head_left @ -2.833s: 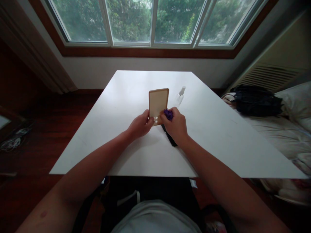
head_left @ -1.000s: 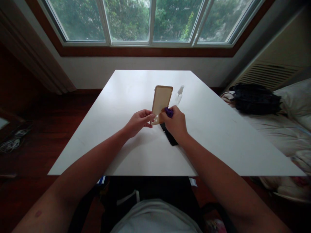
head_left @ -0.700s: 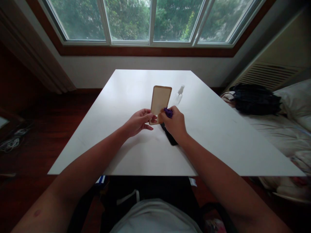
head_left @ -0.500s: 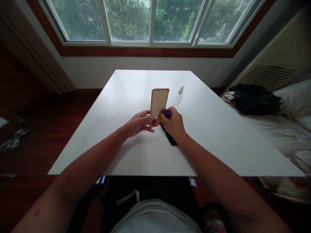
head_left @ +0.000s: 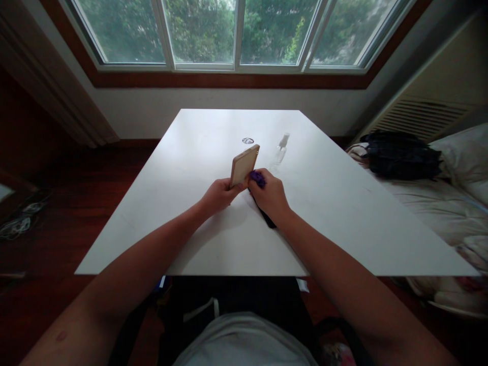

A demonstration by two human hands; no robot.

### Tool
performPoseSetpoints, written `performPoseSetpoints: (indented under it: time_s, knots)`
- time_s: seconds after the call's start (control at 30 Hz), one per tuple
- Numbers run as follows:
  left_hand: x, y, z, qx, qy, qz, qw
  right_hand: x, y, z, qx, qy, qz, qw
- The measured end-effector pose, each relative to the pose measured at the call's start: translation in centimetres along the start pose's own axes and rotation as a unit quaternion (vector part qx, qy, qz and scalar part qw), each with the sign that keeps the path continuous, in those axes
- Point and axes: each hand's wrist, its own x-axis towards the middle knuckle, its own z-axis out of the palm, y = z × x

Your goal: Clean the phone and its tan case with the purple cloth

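My left hand (head_left: 219,195) is closed on the lower end of a yellowish phone case (head_left: 244,165), which stands tilted above the table. A bunched purple cloth (head_left: 258,178) is gripped in my right hand (head_left: 271,192), whose fingers touch the case's lower right edge. Beneath my right hand a black phone (head_left: 267,218) lies on the white table (head_left: 213,244), mostly covered by the hand and wrist. Beyond the case lies a small dark-lined oval ring (head_left: 247,141); I cannot make out its kind.
A clear spray bottle (head_left: 281,148) is on the table, right of the case. The window (head_left: 236,40) is past the table's far edge. To the right, a black bag (head_left: 400,155) rests on a bed (head_left: 419,203). Cables (head_left: 19,223) lie on the floor at left.
The phone case has turned and tipped lower in my left hand, uncovering the oval ring behind it. My left fingers have closed round the case. My right hand has shifted slightly left.
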Motion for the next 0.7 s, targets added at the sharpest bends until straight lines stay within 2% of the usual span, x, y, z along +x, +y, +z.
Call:
performPoseSetpoints:
  time_s: [0.1,0.23,0.43,0.7]
  knots:
    - [-0.1,0.1,0.2,0.043,0.025,0.031,0.998,-0.1,-0.2,0.0,-0.002,0.01,-0.013,1.0]
    - [-0.4,0.4,0.5,0.051,0.022,0.046,0.997,0.0,0.2,0.1,0.007,0.003,-0.015,1.0]
    - [-0.7,0.5,0.5,0.014,0.035,0.074,0.997,0.0,0.4,0.5,-0.008,-0.063,-0.006,0.998]
    - [-1.2,0.7,0.5,-0.057,0.064,0.079,0.993,0.0,0.1,0.4,-0.018,-0.08,-0.009,0.997]
